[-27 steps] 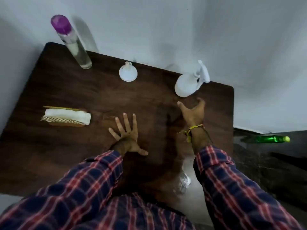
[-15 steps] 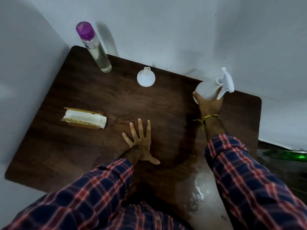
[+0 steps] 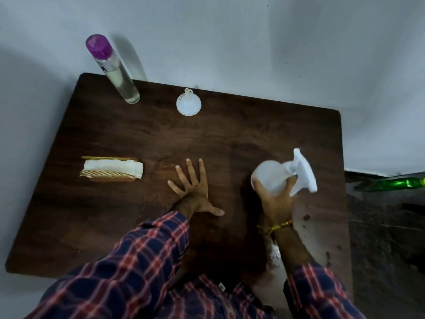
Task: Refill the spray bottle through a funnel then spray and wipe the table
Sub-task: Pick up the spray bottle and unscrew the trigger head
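My right hand [image 3: 274, 199] grips the white spray bottle [image 3: 271, 174] by its body, with the trigger head [image 3: 303, 172] pointing right, over the right side of the dark wooden table [image 3: 230, 139]. Flat on the table's middle lies my left hand [image 3: 195, 189], fingers spread. A white funnel [image 3: 188, 104] stands upside down near the back edge. At the back left corner stands a tall clear bottle [image 3: 116, 73] with a purple cap. A folded white cloth [image 3: 112, 169] lies in a small woven holder on the left.
White walls close in behind and left of the table. On the dark floor at the right lies a green bottle [image 3: 395, 184]. Dark crumbs [image 3: 305, 218] speckle the table's right front part.
My right hand reached the spray bottle at the back right, gripped it, and has brought it toward me. The left hand has stayed flat on the table.
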`<state>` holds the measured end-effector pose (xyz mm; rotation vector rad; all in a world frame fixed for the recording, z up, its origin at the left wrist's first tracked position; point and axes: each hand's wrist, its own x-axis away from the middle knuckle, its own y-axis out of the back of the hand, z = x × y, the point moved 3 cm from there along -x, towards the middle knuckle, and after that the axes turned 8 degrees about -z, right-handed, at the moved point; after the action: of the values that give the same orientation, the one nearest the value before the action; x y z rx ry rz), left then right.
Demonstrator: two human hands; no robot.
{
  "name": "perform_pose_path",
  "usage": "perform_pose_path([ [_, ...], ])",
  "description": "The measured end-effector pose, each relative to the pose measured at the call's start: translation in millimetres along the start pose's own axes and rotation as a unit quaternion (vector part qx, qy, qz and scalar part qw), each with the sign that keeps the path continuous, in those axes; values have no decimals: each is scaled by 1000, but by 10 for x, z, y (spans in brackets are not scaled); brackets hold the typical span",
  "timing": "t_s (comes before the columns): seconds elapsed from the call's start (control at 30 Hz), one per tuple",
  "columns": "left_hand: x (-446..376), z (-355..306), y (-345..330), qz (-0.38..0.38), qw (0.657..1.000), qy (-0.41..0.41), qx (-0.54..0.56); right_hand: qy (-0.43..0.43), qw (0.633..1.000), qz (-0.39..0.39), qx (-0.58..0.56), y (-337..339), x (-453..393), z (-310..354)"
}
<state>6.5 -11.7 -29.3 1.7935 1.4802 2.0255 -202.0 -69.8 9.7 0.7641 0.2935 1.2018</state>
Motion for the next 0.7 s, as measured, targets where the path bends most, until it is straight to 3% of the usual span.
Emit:
perform_pose_path([
  [0.1,31,-11,-10,-19,1000,-8,4,-68,996,50,39,108,392,-352],
  [0.2,107,44,-35,-59,997,-41,17,-73,995,62,16,146,609,-502],
  [0.43,604,571,-334,-228,961,-97,120,-1,999,17,-33,350,823,-537],
  [0.7,863,937,-598,-152,982,-108,17,25,998,43,-43,365,923,-615],
])
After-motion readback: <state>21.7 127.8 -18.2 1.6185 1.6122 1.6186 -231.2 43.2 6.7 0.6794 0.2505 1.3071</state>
